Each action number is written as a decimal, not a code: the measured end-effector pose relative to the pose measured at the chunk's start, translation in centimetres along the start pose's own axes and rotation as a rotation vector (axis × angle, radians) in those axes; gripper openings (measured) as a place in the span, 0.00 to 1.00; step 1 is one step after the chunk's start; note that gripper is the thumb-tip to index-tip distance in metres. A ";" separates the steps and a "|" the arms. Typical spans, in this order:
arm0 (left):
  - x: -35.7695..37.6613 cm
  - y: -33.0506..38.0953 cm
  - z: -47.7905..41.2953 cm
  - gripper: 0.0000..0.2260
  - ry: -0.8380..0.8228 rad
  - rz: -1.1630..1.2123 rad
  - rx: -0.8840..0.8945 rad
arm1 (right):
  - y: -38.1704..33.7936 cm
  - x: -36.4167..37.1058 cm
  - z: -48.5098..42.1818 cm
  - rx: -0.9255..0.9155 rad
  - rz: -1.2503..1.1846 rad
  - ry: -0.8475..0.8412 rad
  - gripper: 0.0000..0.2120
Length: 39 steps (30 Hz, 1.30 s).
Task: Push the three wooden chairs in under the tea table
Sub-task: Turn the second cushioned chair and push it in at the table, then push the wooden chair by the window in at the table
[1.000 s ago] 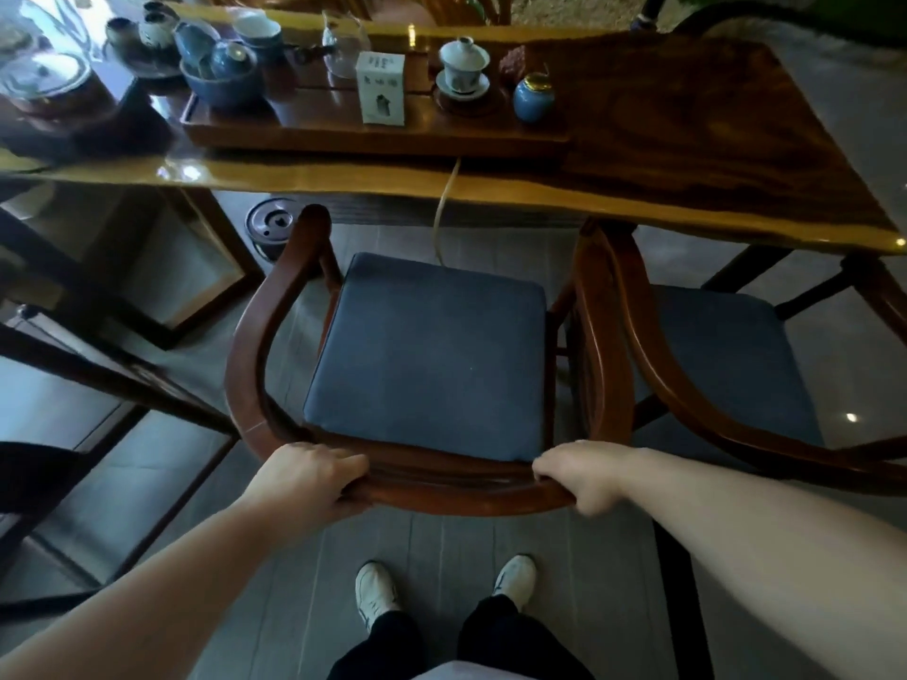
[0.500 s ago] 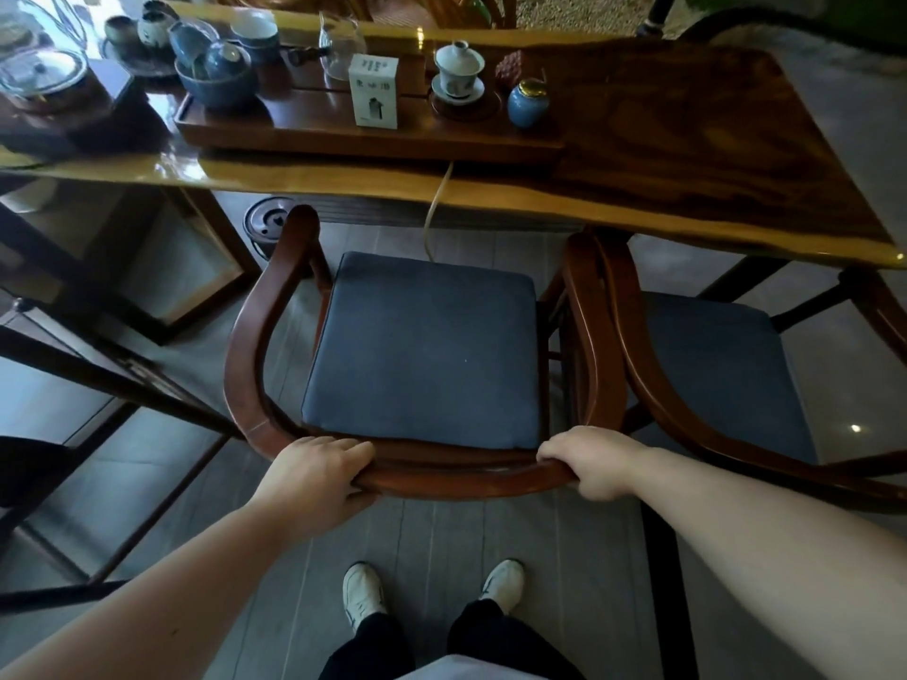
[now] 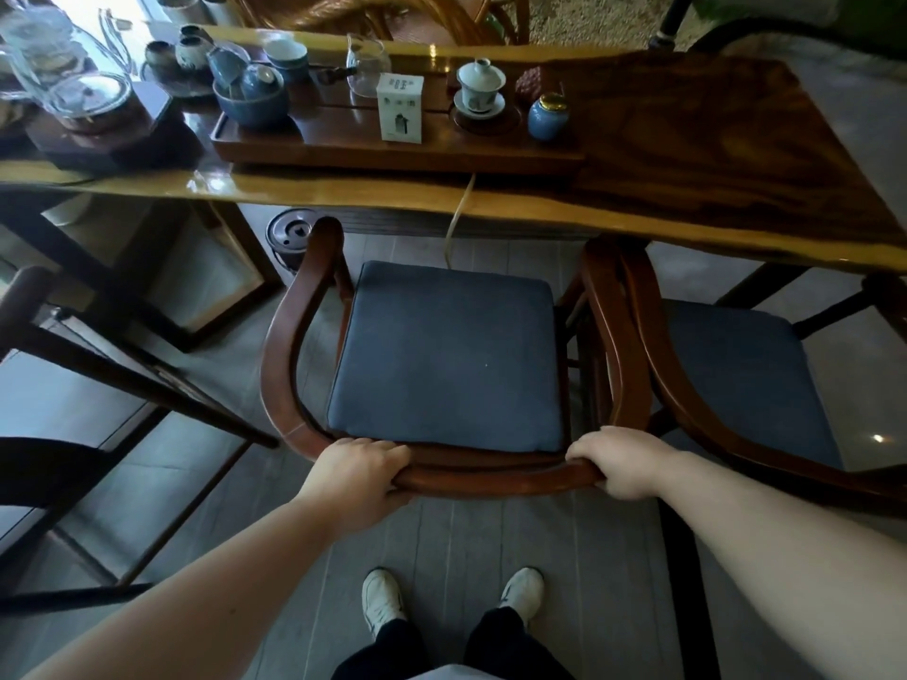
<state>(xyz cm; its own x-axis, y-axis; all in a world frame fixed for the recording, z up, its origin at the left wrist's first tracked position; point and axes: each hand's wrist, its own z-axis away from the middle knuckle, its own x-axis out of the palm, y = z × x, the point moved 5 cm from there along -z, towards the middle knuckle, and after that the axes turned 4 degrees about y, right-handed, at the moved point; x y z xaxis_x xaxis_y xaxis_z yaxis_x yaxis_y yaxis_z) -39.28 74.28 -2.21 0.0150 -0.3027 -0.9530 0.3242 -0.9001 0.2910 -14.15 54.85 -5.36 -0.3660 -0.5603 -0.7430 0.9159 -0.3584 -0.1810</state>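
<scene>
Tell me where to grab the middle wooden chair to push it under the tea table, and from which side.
Grip the curved back rail of the middle chair, one hand near each end, coming from behind. The left hand and right hand already sit there. The rail is a rounded bar that fingers wrap over, and the open front faces the tea table, so a push from behind probably drives it straight in.

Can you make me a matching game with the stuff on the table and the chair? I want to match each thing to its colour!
Things:
1. seat cushion
2. box on the tea tray
3. little jar with the gold lid
4. lidded cup on its saucer

Colours:
A. white with dark print
B. light blue
C. dark blue-grey
D. white with a small picture on the side

Pairs: 1-C, 2-A, 3-B, 4-D
</scene>
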 end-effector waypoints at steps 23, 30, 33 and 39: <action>-14.2 -13.1 7.6 0.30 0.311 -0.118 -0.249 | -25.9 -15.1 -5.1 -0.327 0.166 0.606 0.39; -17.1 -16.6 10.7 0.30 0.328 -0.168 -0.470 | -30.7 -19.2 -10.5 -0.549 0.190 0.609 0.38; -17.9 -18.0 13.5 0.28 0.317 -0.211 -0.579 | -33.6 -20.0 -13.1 -0.659 0.203 0.582 0.38; -19.3 -20.9 18.0 0.28 0.338 -0.251 -0.787 | -39.6 -21.0 -17.3 -0.832 0.230 0.531 0.38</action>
<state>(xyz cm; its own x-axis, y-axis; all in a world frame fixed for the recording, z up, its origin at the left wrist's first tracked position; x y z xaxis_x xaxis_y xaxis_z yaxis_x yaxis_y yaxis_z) -63.40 93.25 11.65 0.0940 0.0946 -0.9911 0.9090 -0.4143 0.0467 -39.84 93.75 6.29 -0.2309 -0.0726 -0.9703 0.8532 0.4643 -0.2378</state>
